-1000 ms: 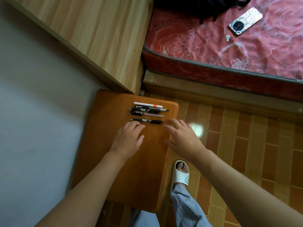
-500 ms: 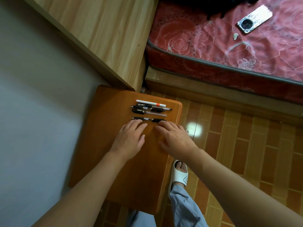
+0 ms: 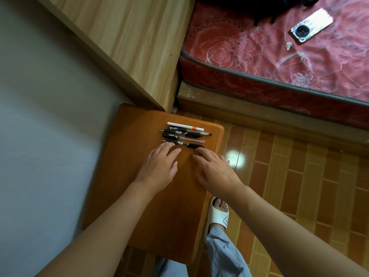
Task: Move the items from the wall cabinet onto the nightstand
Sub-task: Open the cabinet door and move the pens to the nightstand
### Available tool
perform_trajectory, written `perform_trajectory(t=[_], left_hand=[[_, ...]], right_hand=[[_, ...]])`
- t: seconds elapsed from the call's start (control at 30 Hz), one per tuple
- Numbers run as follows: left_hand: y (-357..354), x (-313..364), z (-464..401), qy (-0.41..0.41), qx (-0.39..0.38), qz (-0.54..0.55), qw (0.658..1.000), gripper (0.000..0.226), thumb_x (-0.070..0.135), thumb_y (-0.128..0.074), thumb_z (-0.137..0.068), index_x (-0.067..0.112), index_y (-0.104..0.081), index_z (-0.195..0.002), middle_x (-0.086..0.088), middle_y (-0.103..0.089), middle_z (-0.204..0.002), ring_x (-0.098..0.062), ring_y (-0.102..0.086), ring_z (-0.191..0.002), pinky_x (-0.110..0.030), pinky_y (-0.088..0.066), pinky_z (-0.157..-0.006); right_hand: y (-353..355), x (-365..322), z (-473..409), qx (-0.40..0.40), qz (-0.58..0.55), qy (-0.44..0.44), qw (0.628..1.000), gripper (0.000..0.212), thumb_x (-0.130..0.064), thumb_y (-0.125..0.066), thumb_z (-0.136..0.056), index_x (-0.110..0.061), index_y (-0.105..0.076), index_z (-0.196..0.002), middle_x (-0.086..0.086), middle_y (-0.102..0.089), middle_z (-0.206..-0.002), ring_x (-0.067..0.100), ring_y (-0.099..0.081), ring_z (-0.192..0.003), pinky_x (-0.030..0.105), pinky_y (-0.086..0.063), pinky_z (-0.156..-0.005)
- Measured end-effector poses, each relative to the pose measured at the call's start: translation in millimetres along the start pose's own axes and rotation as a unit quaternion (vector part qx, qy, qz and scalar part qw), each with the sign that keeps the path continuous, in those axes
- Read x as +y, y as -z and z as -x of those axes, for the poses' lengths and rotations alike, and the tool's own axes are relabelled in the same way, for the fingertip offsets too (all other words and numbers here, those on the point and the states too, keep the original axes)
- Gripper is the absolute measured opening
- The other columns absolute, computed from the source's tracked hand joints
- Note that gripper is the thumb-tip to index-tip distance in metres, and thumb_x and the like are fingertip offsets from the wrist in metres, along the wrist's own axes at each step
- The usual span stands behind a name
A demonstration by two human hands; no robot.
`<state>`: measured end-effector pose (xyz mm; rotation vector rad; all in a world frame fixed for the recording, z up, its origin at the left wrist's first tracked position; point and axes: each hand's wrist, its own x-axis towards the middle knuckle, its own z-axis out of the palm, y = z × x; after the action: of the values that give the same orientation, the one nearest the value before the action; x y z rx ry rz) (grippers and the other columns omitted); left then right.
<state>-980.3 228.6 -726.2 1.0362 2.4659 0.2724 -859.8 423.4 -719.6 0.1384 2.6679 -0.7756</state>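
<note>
1. Both hands now further up the frame than a second ago, closed in on the nearest pen of the row; left hand with fingertips over that pen's left end, right hand with fingertips just at its right end.
2. Right hand drawn in from the desk's right edge towards frame centre; left hand shifted only slightly.
3. Grip: both hands flat, fingers straight and spread a little, curled round nothing; touching or nudging at most.
4. Task's things: five or so pens lying side by side in the upper right part of the desk, the white and orange pen furthest up. Unmoved across the second, apart from the nearest one perhaps being squared up.
5. Meaning, as a judgement: pens already off the cabinet and onto the nightstand; step in hand looks like tidying the row, so this batch seems near done.
6. Hard to make out: exact count of the dark pens, since they overlap; whether the fingertips truly press the nearest pen or hover just above.
7. Hidden or cut off: inside of the wooden cabinet at upper left not shown, so anything left there cannot be told; phone on the bed at upper right, dark item above it cropped by the frame edge.
</note>
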Motion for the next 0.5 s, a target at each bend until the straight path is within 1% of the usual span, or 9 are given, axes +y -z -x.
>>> perform_trajectory(t=[0.1,0.23,0.37,0.5], left_hand=[[0.9,0.7,-2.3,0.001,0.001,-0.001,1.0,0.048,0.029,-0.052,-0.104,0.024,-0.046,-0.151,-0.001,-0.041,-0.157,-0.02,-0.033,-0.15,-0.039,-0.038,-0.119],[2.1,2.8,-0.8,0.002,-0.001,0.002,1.0,0.047,0.028,-0.053,-0.104,0.022,-0.047,-0.15,-0.002,-0.042,-0.157,-0.02,-0.034,-0.149,-0.039,-0.037,-0.118],[3.5,3.5,2.4,0.003,-0.004,0.003,1.0,0.046,0.028,-0.052,-0.104,0.023,-0.048,-0.15,-0.001,-0.042,-0.157,-0.019,-0.034,-0.149,-0.039,-0.038,-0.119],[10.1,5.2,4.1,0.005,0.002,-0.003,1.0,0.046,0.03,-0.052,-0.104,0.024,-0.048,-0.15,-0.001,-0.042,-0.157,-0.019,-0.034,-0.149,-0.038,-0.035,-0.118]], right_hand=[[0.3,-2.2,0.5,-0.002,0.002,-0.004,1.0,0.056,-0.035,-0.056,-0.103,-0.025,-0.039,-0.156,0.0,-0.027,-0.167,0.02,-0.023,-0.156,0.041,-0.027,-0.122],[1.7,-1.0,-1.4,0.007,0.001,-0.004,1.0,0.056,-0.035,-0.057,-0.102,-0.024,-0.042,-0.155,0.0,-0.029,-0.166,0.021,-0.024,-0.155,0.043,-0.029,-0.121],[4.2,0.1,-2.2,0.001,0.005,-0.01,1.0,0.056,-0.037,-0.055,-0.103,-0.025,-0.041,-0.155,0.001,-0.029,-0.167,0.022,-0.024,-0.155,0.044,-0.029,-0.122],[8.7,-1.1,2.5,-0.005,0.006,-0.008,1.0,0.054,-0.038,-0.055,-0.103,-0.027,-0.041,-0.154,0.0,-0.03,-0.166,0.023,-0.025,-0.154,0.044,-0.031,-0.12]])
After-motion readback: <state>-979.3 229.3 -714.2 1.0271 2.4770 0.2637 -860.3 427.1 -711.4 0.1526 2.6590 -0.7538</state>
